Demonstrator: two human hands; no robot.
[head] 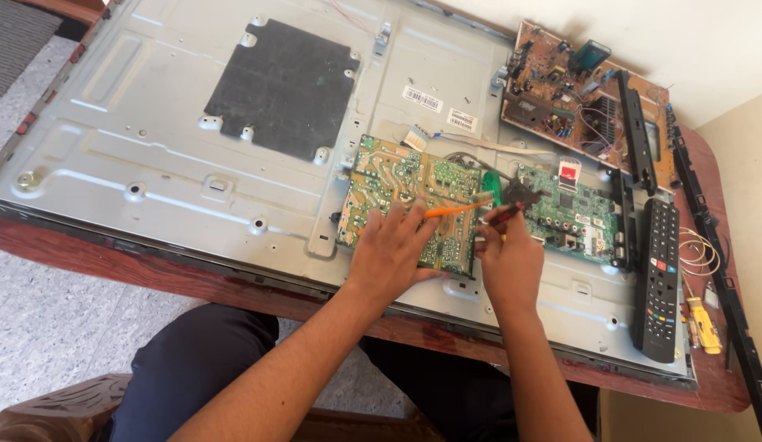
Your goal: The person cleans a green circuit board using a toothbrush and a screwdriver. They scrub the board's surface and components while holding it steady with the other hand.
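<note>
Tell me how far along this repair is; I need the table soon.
Done: the television's back cover is off, its metal back panel bare. In hand: the left hand rests on the yellow-green circuit board with an orange tool; the right hand holds a red-handled tool. Left: a brown board lies loose; the cover is not refitted.

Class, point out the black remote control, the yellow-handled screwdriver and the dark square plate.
Black remote control (661,278), head view, button face.
Yellow-handled screwdriver (705,324), head view, handle.
Dark square plate (284,88), head view, centre.
</note>
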